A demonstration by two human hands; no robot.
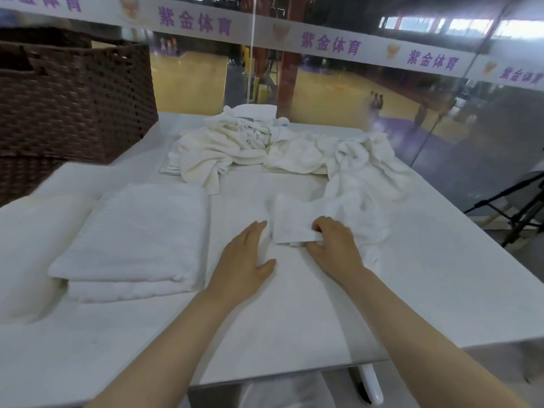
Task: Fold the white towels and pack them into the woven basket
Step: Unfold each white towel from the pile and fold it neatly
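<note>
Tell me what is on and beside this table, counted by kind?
Folded white towels: 3, the big folded towel, a towel at the left edge, the small towel in the right hand
Heaps of unfolded towels: 1
Woven baskets: 1
Total: 5

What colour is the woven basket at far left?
Dark brown woven basket, open-weave pattern; clearest in the head view.

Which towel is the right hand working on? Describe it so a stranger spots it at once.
Start at the dark woven basket at the far left of the white table, then come across to the near middle, where both hands are. The small folded towel lies there, pinched at its near edge by the right hand. Unlike the large folded towel to the left and the crumpled pile behind, it is small and flat.
</note>
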